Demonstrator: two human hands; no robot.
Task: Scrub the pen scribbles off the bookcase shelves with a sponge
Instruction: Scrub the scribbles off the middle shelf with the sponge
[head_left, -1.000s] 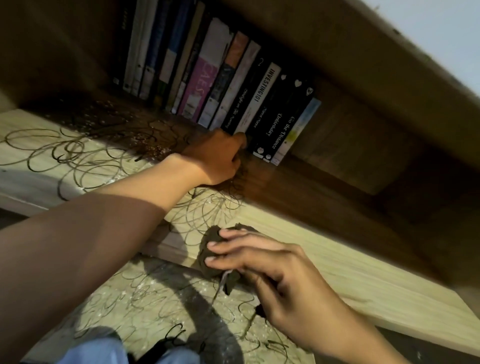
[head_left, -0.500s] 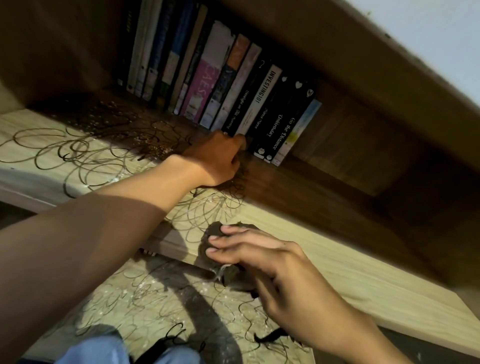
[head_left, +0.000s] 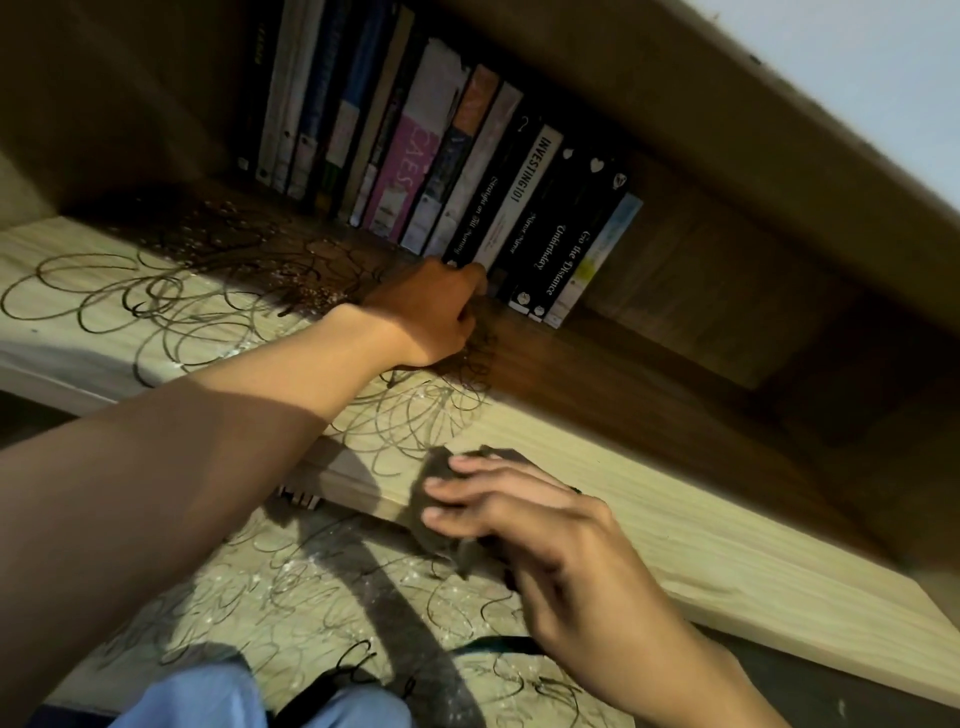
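Note:
Black pen scribbles (head_left: 156, 301) loop across the light wooden shelf (head_left: 701, 535) and also cover the lower shelf (head_left: 291, 597). My right hand (head_left: 524, 525) holds a dark grey sponge (head_left: 436, 493) against the front edge of the upper shelf, fingers curled over its top. My left hand (head_left: 431, 317) rests on the shelf at the foot of the books, fingers curled against a black spine; what they hold, if anything, is hidden.
A row of upright books (head_left: 441, 156) fills the back of the shelf, leaning slightly. To their right the shelf bay (head_left: 727, 291) is dark. White soapy specks (head_left: 306, 296) dot the scribbled areas. My blue trouser knee (head_left: 208, 696) shows at the bottom.
My right hand has slid the sponge a little up and right along the shelf's front edge. The left hand has stayed in place by the books.

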